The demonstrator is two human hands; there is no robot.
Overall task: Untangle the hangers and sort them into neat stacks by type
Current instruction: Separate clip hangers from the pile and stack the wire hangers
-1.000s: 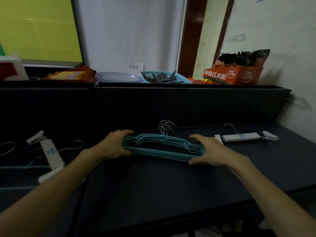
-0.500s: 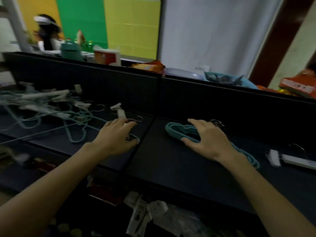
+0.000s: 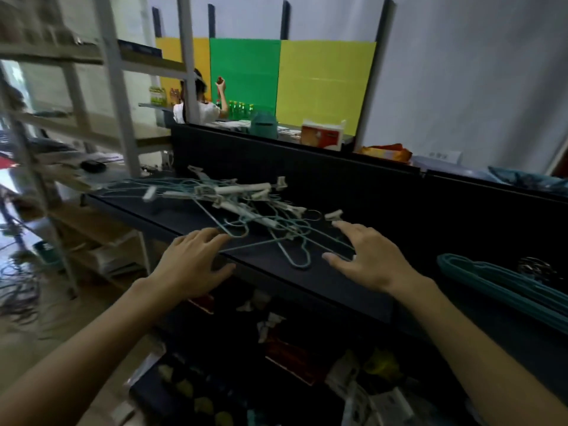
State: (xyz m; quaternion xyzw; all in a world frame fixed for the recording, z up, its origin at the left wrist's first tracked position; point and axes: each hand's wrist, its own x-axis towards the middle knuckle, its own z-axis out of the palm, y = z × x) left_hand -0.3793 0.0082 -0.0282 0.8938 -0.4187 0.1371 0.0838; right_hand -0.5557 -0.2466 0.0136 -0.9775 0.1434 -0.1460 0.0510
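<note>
A tangled pile of hangers [image 3: 246, 207] lies on the dark table [image 3: 172, 219]: thin teal wire hangers mixed with white clip hangers. My left hand [image 3: 192, 262] hovers at the pile's near left edge, fingers spread, fingertips close to a teal wire. My right hand [image 3: 365, 256] is open at the near right of the pile, over a teal wire, holding nothing. A neat stack of teal hangers [image 3: 498, 284] lies on the table at the far right, with its metal hooks [image 3: 536, 267] bunched behind.
A dark partition [image 3: 307, 173] rises behind the table. White shelving [image 3: 116, 96] stands on the left. A person [image 3: 199, 106] works at a far table before green and yellow panels. Boxes and packets lie under the table.
The view has swung left from the teal stack to the tangled pile. Both hands let go of the stack and moved left, now open at the pile's near edge.
</note>
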